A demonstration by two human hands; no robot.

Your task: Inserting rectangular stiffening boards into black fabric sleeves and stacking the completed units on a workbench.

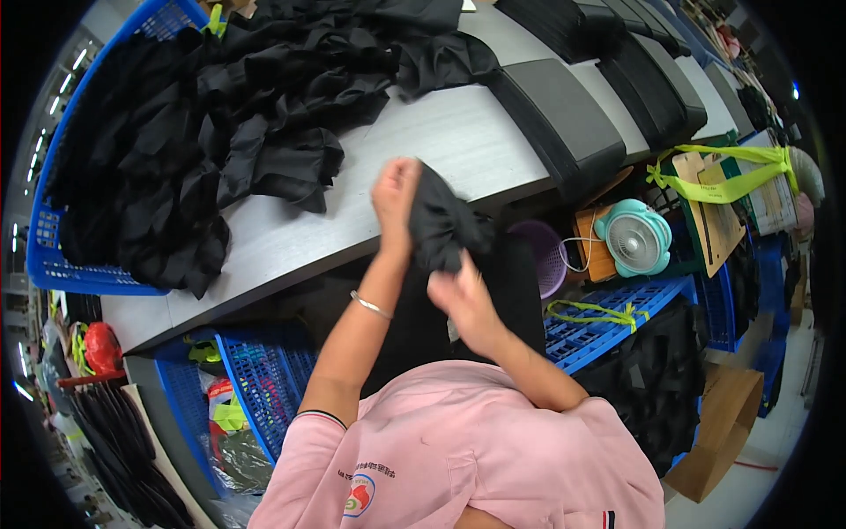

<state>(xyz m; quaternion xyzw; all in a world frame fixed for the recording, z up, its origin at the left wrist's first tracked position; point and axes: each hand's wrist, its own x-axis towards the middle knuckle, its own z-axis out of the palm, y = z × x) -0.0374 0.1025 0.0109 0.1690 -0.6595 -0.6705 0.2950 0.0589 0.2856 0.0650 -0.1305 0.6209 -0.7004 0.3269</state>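
Black cloth (441, 225) hangs bunched between both hands above the table edge (291, 251). At its ten o'clock the left hand (394, 198) grips it, fingers curled closed on the fabric; at its five o'clock the right hand (463, 300) pinches the lower end. A heap of black pieces (220, 132) spills from a blue basket (44, 238) at ten o'clock, apart from the hands. Dark stacks (564, 115) lie at two o'clock, a teal fan (636, 236) at three o'clock, and blue crates (256, 379) below the table.

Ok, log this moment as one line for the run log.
left hand: grips black cloth piece | right hand: grips its lower edge | cloth held above grey table edge
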